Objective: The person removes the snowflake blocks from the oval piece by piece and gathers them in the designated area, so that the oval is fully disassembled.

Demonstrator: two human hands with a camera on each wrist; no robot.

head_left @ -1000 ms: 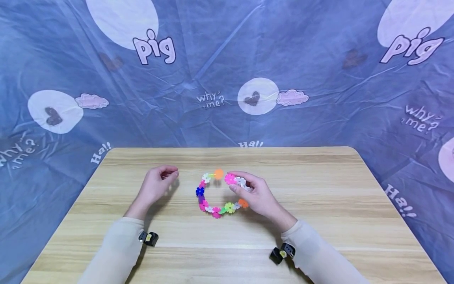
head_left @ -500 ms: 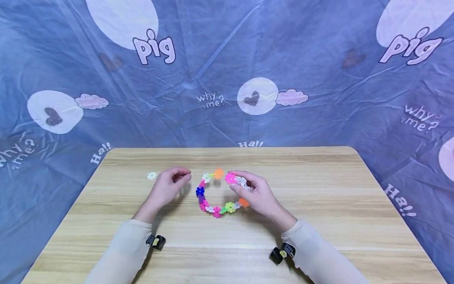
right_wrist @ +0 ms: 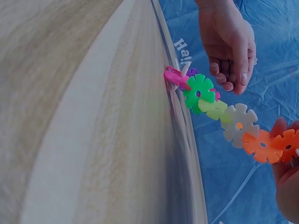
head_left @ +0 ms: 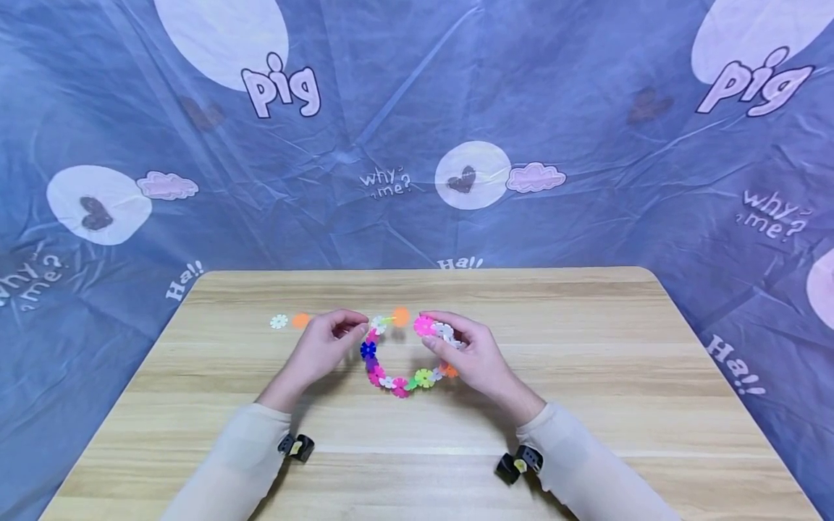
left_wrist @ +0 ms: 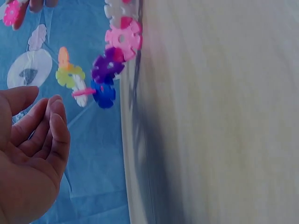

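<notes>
A curved chain of colourful plastic snowflake discs (head_left: 423,378) hangs over the wooden table in the head view. My right hand (head_left: 478,356) grips it at its right end, where a pink disc (head_left: 424,326) shows between thumb and index finger. Orange discs (right_wrist: 263,145) rest against the fingers in the right wrist view. My left hand (head_left: 322,346) is at the chain's other side, fingertips close to a white disc (head_left: 378,325). In the left wrist view, its thumb and loosely bent fingers stand apart with nothing between them. An orange disc (head_left: 400,317) forms the chain's free end.
A loose white disc (head_left: 279,321) and an orange disc (head_left: 300,320) lie on the table (head_left: 586,325) behind the left hand. A blue printed cloth (head_left: 391,130) hangs beyond the table's far edge. Cameras are strapped to both wrists.
My left hand has moved right towards the chain, uncovering the loose white disc and then the orange one. The right hand and the chain have barely moved.
</notes>
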